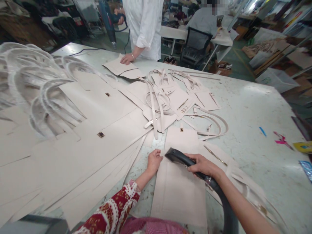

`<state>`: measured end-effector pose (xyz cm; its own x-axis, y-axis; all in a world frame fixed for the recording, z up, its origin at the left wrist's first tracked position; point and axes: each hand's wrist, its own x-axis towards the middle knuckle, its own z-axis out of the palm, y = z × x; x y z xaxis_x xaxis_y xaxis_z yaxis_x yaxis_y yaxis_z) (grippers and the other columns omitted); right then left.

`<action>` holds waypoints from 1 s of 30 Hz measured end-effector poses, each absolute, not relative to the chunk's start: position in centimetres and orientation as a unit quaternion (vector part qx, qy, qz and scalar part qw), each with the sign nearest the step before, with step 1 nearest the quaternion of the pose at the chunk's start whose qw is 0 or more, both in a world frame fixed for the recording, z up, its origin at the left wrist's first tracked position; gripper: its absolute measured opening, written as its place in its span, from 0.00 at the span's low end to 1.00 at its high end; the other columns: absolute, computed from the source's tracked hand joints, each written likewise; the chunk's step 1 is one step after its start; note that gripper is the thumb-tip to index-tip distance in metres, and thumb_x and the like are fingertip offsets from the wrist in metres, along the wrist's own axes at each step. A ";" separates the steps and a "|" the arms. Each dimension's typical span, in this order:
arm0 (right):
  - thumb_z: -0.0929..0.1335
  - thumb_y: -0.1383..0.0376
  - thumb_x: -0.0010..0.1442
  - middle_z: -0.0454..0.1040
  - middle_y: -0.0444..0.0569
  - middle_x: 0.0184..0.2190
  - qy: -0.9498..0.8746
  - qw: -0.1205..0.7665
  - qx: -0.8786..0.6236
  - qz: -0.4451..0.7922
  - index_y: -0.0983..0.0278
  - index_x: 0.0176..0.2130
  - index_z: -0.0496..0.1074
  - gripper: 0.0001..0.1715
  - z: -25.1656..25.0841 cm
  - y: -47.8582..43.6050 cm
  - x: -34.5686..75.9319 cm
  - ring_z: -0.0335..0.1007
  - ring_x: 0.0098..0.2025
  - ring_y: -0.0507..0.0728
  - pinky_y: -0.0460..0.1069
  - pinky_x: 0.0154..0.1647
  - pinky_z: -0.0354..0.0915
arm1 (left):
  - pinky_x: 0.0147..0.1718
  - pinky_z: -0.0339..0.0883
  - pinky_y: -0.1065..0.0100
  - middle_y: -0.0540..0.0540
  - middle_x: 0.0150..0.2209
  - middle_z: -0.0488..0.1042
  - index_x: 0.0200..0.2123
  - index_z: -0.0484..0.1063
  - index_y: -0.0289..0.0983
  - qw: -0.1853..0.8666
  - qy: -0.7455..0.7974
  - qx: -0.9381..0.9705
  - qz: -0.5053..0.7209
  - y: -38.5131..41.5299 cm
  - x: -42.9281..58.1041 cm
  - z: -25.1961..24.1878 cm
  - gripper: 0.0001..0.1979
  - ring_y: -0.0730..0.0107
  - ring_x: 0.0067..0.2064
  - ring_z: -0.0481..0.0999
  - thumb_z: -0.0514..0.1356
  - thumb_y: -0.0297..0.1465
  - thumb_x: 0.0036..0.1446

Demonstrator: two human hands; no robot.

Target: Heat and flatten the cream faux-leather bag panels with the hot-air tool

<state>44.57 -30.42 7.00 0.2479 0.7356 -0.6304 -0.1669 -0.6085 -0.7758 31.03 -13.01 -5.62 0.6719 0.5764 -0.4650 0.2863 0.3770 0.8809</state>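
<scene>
A long beige panel (180, 191), with a small metal clasp (181, 130) near its far end, lies flat before me. At its left edge, my left hand (154, 161) is closed, with thumb and fingers pinching the rim. My right hand (201, 165) is wrapped round a black nozzle (176, 156) on a thick black hose (225, 198). The nozzle's flat mouth points left, close to my left fingertips and over the panel. Whether it touches the panel, I cannot tell.
Stacked beige sheets (80, 152) and bundled wrapped handles (21, 68) cover the left side. Beige straps (156, 100) and pieces lie ahead. Across the table (243, 107), a co-worker (146, 26) holds a heat gun (108, 24). Pink scraps (281, 139) lie at right.
</scene>
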 end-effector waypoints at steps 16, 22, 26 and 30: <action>0.66 0.66 0.48 0.67 0.42 0.30 -0.147 0.512 -0.687 0.494 0.56 0.57 0.55 0.37 6.6 -29.4 42.7 0.65 0.19 0.49 0.45 0.16 0.64 | 0.23 0.59 0.74 0.49 0.26 0.72 0.40 0.72 0.32 0.805 0.380 0.449 0.076 -12.6 30.5 -4.6 0.24 0.74 0.24 0.68 0.57 0.22 0.32; 0.66 0.69 0.46 0.66 0.39 0.24 -0.174 0.492 -0.662 0.538 0.55 0.57 0.57 0.38 6.9 -28.5 40.0 0.63 0.17 0.49 0.44 0.14 0.61 | 0.24 0.59 0.74 0.49 0.24 0.71 0.33 0.73 0.31 0.818 0.374 0.428 0.085 -12.9 30.4 -5.1 0.18 0.74 0.24 0.67 0.58 0.23 0.33; 0.65 0.70 0.46 0.63 0.37 0.21 -0.177 0.491 -0.674 0.523 0.57 0.57 0.57 0.38 6.9 -28.8 38.5 0.59 0.16 0.47 0.42 0.15 0.59 | 0.26 0.62 0.72 0.46 0.27 0.73 0.33 0.73 0.30 0.829 0.368 0.415 0.065 -12.7 30.1 -5.1 0.18 0.72 0.26 0.70 0.57 0.22 0.32; 0.65 0.69 0.46 0.65 0.38 0.24 -0.170 0.490 -0.687 0.509 0.57 0.57 0.57 0.38 6.7 -29.4 37.8 0.58 0.15 0.46 0.42 0.14 0.58 | 0.25 0.60 0.74 0.49 0.27 0.73 0.37 0.73 0.32 0.825 0.371 0.421 0.068 -12.8 30.1 -5.0 0.22 0.74 0.27 0.69 0.57 0.21 0.32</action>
